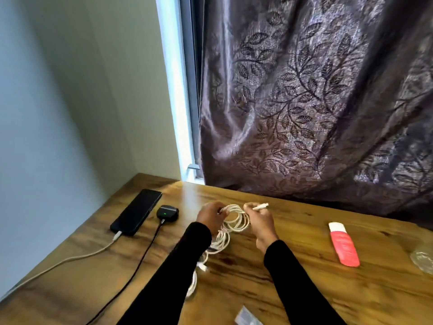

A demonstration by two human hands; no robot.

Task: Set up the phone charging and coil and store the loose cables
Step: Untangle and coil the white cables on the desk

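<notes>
A white cable (235, 220) hangs in several loops between my hands above the wooden table (293, 277). My left hand (210, 216) grips the loops at their left side. My right hand (261, 222) pinches the cable's free end, and its white plug (261, 206) sticks out to the right. More white cable (199, 266) trails down onto the table under my left forearm. A black phone (137, 211) lies at the far left with a white charging cable (77, 255) plugged into its near end.
A small black case (166, 213) with a green light sits beside the phone, a dark cable (131, 270) running from it. A red and white tube (343, 245) lies at right. A clear wrapper (247, 316) is at the front edge. Patterned curtain (316, 102) hangs behind.
</notes>
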